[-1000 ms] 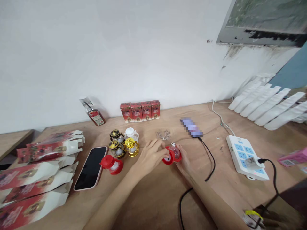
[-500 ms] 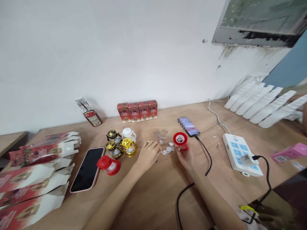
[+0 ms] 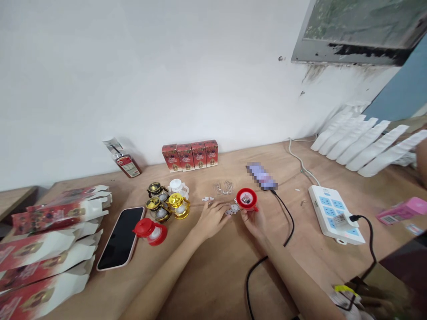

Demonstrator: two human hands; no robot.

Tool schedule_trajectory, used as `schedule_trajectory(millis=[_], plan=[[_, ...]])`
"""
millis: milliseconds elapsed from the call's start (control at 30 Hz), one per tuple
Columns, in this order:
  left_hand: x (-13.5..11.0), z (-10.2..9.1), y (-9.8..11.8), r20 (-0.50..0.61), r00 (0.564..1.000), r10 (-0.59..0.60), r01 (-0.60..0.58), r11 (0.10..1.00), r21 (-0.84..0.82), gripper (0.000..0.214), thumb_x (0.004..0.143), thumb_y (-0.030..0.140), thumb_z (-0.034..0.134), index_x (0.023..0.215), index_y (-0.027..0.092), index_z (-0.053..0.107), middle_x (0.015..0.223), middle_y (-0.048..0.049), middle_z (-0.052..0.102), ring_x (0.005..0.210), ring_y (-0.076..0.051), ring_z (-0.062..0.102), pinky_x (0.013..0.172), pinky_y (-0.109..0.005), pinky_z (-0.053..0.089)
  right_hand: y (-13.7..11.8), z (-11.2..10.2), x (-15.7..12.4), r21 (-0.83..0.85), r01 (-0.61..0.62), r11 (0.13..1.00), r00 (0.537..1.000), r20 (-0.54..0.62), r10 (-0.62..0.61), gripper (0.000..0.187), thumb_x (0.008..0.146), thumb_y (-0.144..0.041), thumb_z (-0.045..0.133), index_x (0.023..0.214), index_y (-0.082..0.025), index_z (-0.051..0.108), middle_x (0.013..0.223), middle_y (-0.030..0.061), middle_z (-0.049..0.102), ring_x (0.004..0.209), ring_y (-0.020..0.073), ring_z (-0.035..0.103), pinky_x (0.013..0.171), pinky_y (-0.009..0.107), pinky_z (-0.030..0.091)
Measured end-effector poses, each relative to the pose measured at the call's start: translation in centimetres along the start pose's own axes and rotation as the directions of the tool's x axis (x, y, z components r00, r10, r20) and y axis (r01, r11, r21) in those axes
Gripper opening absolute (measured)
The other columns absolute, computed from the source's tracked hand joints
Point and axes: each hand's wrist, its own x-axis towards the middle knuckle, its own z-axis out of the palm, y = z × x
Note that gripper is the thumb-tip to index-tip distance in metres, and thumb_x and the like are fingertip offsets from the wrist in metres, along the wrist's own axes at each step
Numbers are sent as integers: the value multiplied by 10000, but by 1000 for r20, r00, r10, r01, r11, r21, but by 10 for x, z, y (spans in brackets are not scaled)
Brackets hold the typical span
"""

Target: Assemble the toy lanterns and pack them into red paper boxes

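Note:
In my right hand (image 3: 255, 221) is a small red lantern (image 3: 255, 208), its underside turned up. A recess in its base shows small metallic parts inside. My left hand (image 3: 211, 220) hovers low over the table, fingers stretched toward a little heap of small white tabs (image 3: 234, 208) beside the lantern; its fingertips partly cover some of them. More white pieces (image 3: 207, 198) lie just behind this hand. Thin metal wire loops (image 3: 223, 187) are spread a bit farther back. To the left stand gold, white and black-and-gold lanterns (image 3: 179, 206), and another red lantern (image 3: 151, 231) lies tipped over.
Red printed boxes (image 3: 197, 155) line the wall, with a bottle (image 3: 128, 165) to their left. Flattened cartons (image 3: 43, 253) and a phone (image 3: 120, 240) occupy the left. Rightward are a cabled phone (image 3: 262, 176), a power strip (image 3: 336, 215) and white curved pieces (image 3: 370, 144).
My left hand has shifted slightly right, its fingers extending over the white tabs and uncovering pieces behind it. The held lantern has moved slightly left, its base facing more toward me.

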Motion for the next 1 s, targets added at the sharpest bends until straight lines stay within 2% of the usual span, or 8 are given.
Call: schedule_trajectory(millis=[67,133,200,267,333,433,867,1000], plan=[[-1,-8,2,-113,993,-32,25,998,-57,213,940,259,428,1010,188,617,1031,-56,686,1003,-210,581,897,-396,382,1,1,-1,-13,3,1000,1000,0,-3,115,734,-210,682,672,-217,587,586,-80,634,515,51,605,441,96,511],[-3,-20,4,-281,957,-70,30,989,-146,206,939,241,430,924,174,625,915,-52,685,889,-193,588,807,-349,420,3,1,-3,-42,11,999,1000,11,-11,87,738,-232,686,705,-225,606,632,-75,661,541,54,618,451,101,519],[-5,-33,8,-414,910,-33,-62,975,-215,182,932,240,459,913,174,627,894,-48,668,859,-176,576,770,-317,430,6,1,-5,-77,15,997,999,35,-12,81,737,-267,696,736,-228,625,673,-67,679,575,63,633,478,117,534],[-7,-46,13,-463,883,77,-187,962,-198,164,923,236,487,937,186,643,934,-49,656,880,-168,560,770,-304,424,10,2,-8,-108,12,994,998,62,-5,115,727,-308,710,763,-221,644,715,-51,695,614,77,647,516,142,551],[-10,-55,16,-449,872,194,-270,956,-113,169,917,233,502,964,208,662,985,-52,648,898,-171,542,762,-305,405,12,4,-11,-141,0,990,996,88,13,161,718,-335,721,792,-204,662,747,-28,708,641,94,656,540,168,559],[-12,-59,17,-416,868,271,-296,955,4,187,915,239,505,988,241,677,1029,-52,643,905,-175,523,737,-307,374,15,9,-16,-202,-10,979,992,119,35,199,728,-354,712,823,-184,676,763,-5,717,644,113,661,533,191,551],[-12,-50,14,-440,831,341,-302,940,159,139,904,169,505,869,184,639,896,-41,637,803,-158,499,694,-286,335,17,9,-17,-267,40,963,989,149,0,203,736,-389,692,807,-199,686,726,-17,706,549,99,602,418,183,460],[-12,-48,12,-406,845,348,-280,935,219,120,885,133,506,844,178,609,878,-40,615,799,-170,491,687,-292,325,18,8,-16,-276,54,960,991,129,-19,204,722,-377,704,784,-185,672,708,-24,690,555,93,592,406,168,460]])
